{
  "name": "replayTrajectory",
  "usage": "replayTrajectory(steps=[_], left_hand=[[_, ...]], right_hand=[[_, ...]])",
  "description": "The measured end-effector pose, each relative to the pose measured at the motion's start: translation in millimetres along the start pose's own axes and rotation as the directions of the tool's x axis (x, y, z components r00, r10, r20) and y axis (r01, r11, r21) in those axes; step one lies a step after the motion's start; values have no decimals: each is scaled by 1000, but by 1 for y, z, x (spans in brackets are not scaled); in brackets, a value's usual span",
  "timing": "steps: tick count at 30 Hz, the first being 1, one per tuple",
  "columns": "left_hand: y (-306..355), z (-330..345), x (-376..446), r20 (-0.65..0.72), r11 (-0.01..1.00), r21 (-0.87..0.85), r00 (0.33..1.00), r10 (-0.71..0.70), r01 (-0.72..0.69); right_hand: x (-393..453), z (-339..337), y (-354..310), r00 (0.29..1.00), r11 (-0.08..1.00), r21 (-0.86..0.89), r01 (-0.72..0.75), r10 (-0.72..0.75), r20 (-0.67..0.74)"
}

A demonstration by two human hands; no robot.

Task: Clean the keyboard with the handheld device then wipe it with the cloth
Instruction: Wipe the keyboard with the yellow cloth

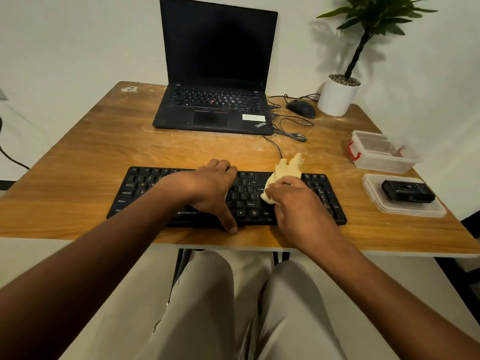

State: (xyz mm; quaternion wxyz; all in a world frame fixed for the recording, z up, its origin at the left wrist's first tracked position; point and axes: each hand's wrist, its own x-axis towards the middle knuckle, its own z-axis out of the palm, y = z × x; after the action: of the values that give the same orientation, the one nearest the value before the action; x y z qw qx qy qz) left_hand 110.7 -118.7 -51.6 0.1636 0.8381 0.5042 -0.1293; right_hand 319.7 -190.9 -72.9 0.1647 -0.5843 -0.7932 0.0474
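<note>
A black keyboard [145,188] lies across the near part of the wooden table [78,157]. My left hand [210,188] rests over its middle, fingers hooked over the far edge and thumb down at the near edge. My right hand [293,201] grips a bunched pale yellow cloth [287,168] and presses it onto the keys right of centre. The black handheld device [407,191] lies on a clear plastic lid [374,193] at the table's right edge.
An open black laptop [215,74] stands at the back with cables [291,126] trailing to a mouse [301,108]. A potted plant [337,96] is at the back right. A clear tub with red clips [381,152] sits behind the lid. My knees are below the table edge.
</note>
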Motion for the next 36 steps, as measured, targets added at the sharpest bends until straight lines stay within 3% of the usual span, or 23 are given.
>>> replayTrajectory(steps=[5, 9, 13, 14, 19, 23, 27, 29, 33, 36], left_hand=[[-4, 3, 7, -7, 1000, 21, 1000, 0, 1], [-5, 4, 8, -12, 1000, 29, 1000, -2, 2], [-5, 4, 10, -14, 1000, 28, 1000, -4, 5], [-5, 4, 10, -13, 1000, 24, 1000, -5, 6], [-5, 4, 9, -12, 1000, 28, 1000, -6, 6], [-5, 3, 10, -9, 1000, 31, 1000, -5, 5], [-4, 3, 9, -11, 999, 36, 1000, -2, 2], [-4, 3, 9, -13, 999, 32, 1000, 0, 0], [-3, 2, 9, -12, 1000, 30, 1000, -4, 4], [-3, 3, 9, -14, 1000, 25, 1000, -4, 5]], right_hand=[[-16, -11, 2, 994, 996, -66, 62, -56, 94], [-14, -37, 9, 983, 999, 1, 47, -46, 178], [6, -47, 15, 994, 1000, 31, 1, 2, -109], [9, -42, 12, 992, 1000, 17, 3, -1, -127], [-2, -7, -2, 996, 994, -93, 50, -42, 83], [-23, -17, 2, 989, 992, -92, 89, -77, 124], [-24, -34, 12, 988, 999, 22, 46, -49, 149], [-18, -50, 19, 995, 995, 101, -28, 18, 96], [-9, -64, 35, 976, 991, 72, -112, 123, -181], [-11, -42, 35, 990, 995, -13, -100, 98, -104]])
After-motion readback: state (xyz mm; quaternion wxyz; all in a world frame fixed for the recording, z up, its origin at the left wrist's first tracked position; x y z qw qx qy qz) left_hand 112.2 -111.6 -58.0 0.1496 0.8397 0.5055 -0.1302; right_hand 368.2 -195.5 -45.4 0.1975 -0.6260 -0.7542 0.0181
